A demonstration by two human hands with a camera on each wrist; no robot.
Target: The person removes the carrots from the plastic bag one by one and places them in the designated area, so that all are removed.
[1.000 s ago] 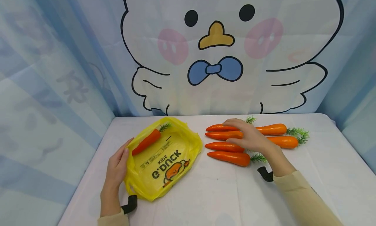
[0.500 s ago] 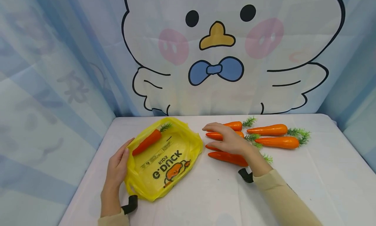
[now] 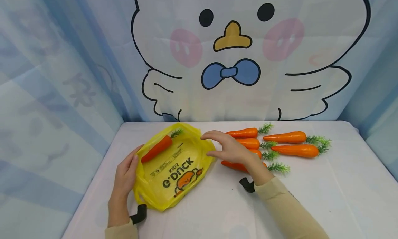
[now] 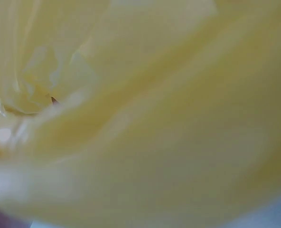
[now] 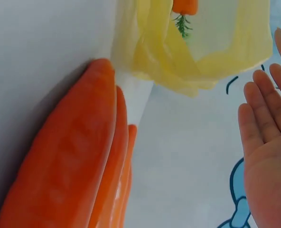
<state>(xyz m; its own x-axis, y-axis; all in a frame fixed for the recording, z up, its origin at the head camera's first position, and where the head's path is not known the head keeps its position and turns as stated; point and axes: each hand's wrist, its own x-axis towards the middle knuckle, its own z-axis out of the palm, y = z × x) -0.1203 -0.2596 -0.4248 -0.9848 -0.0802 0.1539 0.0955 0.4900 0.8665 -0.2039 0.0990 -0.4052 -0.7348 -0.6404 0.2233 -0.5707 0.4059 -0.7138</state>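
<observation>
A yellow plastic bag point(image 3: 199, 139) with dark lettering and a cartoon print lies spread at the left of the table. One carrot point(image 3: 157, 149) with a green top lies inside it. My left hand point(image 3: 125, 175) holds the bag's left edge, thumb in front and other fingers hidden behind. Yellow plastic point(image 4: 154, 142) fills most of the left wrist view. Between the bag and a row of carrots point(image 3: 247, 132), my right hand point(image 3: 228, 147) hovers with fingers extended, holding nothing. It partly covers the row in the head view. The right wrist view shows its bare palm beside the carrots point(image 5: 69, 142).
Farther right, two more carrots point(image 3: 296, 150) lie with their tops pointing right. A white cloth covers the table point(image 3: 217, 211). Behind it hangs a curtain point(image 3: 230, 101) with a cartoon bird; blue curtains point(image 3: 62, 94) close off the sides.
My right hand has moved left from over the middle of the carrot row toward the bag's right rim, carrying nothing. The left hand still holds the bag, and the carrots lie as before.
</observation>
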